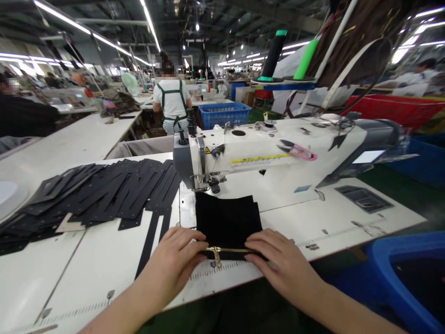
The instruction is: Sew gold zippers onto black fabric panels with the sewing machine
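From the head view, the white sewing table (299,222) ends just below the hands in a long slanting edge, and its smooth top stretches rightward under the arm of the white-and-grey sewing machine (250,148). Leftward, room is tighter: flat, matte black slotted panels (121,190) fan out in overlapping layers. Near that front edge, in front of the machine's head, lies a soft black rectangular cloth (225,218), a gold-toothed metal zipper (231,250) along its near side. The hands are apart, the left hand (179,253) pinching the zipper's left end, the right hand (274,257) its right. Fingers cover both ends; the needle is hard to make out. The glossy blue plastic tub (385,264) is cut off at right.
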Demonstrator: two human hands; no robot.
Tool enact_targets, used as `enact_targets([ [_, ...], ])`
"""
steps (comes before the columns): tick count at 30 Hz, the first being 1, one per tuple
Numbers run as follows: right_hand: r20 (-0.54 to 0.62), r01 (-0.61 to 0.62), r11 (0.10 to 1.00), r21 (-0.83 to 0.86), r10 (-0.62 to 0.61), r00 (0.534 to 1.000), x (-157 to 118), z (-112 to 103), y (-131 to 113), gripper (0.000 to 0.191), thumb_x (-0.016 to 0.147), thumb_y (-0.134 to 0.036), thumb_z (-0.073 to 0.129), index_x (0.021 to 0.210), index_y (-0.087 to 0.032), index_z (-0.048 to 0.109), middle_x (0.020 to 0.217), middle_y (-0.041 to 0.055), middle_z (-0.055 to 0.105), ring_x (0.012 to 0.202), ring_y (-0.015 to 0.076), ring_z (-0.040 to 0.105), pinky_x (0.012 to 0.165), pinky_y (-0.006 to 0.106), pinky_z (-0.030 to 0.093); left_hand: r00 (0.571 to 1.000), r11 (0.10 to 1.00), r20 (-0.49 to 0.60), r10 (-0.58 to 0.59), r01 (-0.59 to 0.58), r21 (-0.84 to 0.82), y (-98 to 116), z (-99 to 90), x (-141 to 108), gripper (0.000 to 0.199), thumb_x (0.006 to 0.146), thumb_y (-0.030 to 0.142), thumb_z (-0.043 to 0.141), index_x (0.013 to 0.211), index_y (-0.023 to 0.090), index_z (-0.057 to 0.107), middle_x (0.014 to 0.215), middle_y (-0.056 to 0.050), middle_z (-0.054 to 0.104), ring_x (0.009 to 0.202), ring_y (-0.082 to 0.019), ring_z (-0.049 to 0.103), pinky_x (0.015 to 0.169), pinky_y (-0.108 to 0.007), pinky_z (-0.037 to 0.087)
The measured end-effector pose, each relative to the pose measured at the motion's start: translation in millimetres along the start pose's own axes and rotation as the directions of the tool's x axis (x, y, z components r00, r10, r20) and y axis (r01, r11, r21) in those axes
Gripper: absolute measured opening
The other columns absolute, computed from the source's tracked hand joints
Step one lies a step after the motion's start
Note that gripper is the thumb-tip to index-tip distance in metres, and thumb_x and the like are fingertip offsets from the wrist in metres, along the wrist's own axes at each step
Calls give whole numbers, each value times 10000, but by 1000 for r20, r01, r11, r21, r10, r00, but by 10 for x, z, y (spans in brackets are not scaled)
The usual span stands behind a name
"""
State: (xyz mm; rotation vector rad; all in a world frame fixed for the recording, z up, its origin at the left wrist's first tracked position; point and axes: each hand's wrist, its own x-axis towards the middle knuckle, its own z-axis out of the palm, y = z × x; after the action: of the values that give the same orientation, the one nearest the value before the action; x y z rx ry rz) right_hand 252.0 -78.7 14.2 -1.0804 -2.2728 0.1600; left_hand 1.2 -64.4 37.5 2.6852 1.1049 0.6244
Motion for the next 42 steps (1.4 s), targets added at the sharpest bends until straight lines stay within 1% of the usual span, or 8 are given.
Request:
enact_targets([
  [10, 121, -37, 999, 3, 36, 992, 159, 128, 89, 79, 826, -158, 539, 808, -157, 617, 827, 54, 565, 793, 188, 487, 708, 353, 393, 995, 994, 60, 81, -85, 70, -27, 268, 373, 133, 828, 85, 483, 777, 163, 578, 861, -28, 580, 809, -170, 523, 738, -329, 385],
  [19, 106, 68, 996, 55, -73, 992, 340, -515, -75, 129, 875, -126, 425, 846, -156, 547, 741, 35, 585, 693, 153, 512, 667, 302, 385, 998, 978, 2, -60, 59, -202, 360, -159, 313, 79, 860, 224, 485, 894, 182, 543, 760, -17, 578, 685, -153, 532, 612, -251, 405],
  [22, 154, 78, 990, 118, -96, 983, 508, -875, -205, 90, 876, -208, 476, 823, -200, 549, 679, -13, 589, 620, 126, 528, 613, 256, 390, 989, 856, 117, -92, 138, -498, 555, -325, 479, 80, 813, 267, 567, 854, 202, 589, 775, -2, 606, 728, -145, 556, 659, -226, 419],
  [25, 101, -200, 948, 247, 180, 979, 650, -1088, -139, 214, 778, -386, 610, 861, -211, 519, 755, -9, 611, 672, 136, 576, 610, 234, 435, 938, 668, 84, -336, 300, -681, 663, -271, 590, 155, 814, 306, 542, 731, 184, 589, 664, 7, 586, 645, -139, 548, 595, -219, 422],
  [29, 179, -337, 919, 202, 304, 936, 778, -783, 299, 277, 790, -377, 581, 983, -194, 500, 783, 16, 621, 710, 161, 588, 640, 268, 456, 788, 397, 137, -601, 443, -804, 559, 84, 449, 231, 825, 377, 478, 865, 162, 552, 729, -30, 613, 632, -164, 588, 553, -250, 466],
  [32, 248, -138, 989, 49, 122, 961, 895, -217, 645, 28, 803, -187, 558, 822, -189, 579, 787, 23, 636, 742, 169, 585, 679, 285, 439, 806, 562, 91, -585, 484, -671, 300, 268, 202, 362, 843, 291, 430, 1187, 179, 443, 1100, -117, 590, 786, -199, 635, 684, -339, 515],
  [35, 270, -46, 995, 88, 21, 963, 1025, 266, 792, 48, 794, -150, 580, 783, -191, 602, 808, 7, 642, 800, 147, 581, 745, 259, 435, 944, 917, 32, -328, 326, -231, 20, 239, 50, 399, 840, 251, 463, 1238, 242, 451, 1316, -91, 460, 1203, -266, 424, 1017, -511, 271],
  [42, 84, -121, 992, -26, 123, 989, 898, 343, 755, 217, 818, -296, 569, 980, -153, 580, 1011, 101, 593, 985, 236, 511, 842, 382, 398, 961, 980, 230, -151, 115, 161, -132, 116, 292, 886, 627, 706, 548, 1292, 140, 398, 1389, -155, 334, 1296, -363, 223, 1021, -641, 58],
])
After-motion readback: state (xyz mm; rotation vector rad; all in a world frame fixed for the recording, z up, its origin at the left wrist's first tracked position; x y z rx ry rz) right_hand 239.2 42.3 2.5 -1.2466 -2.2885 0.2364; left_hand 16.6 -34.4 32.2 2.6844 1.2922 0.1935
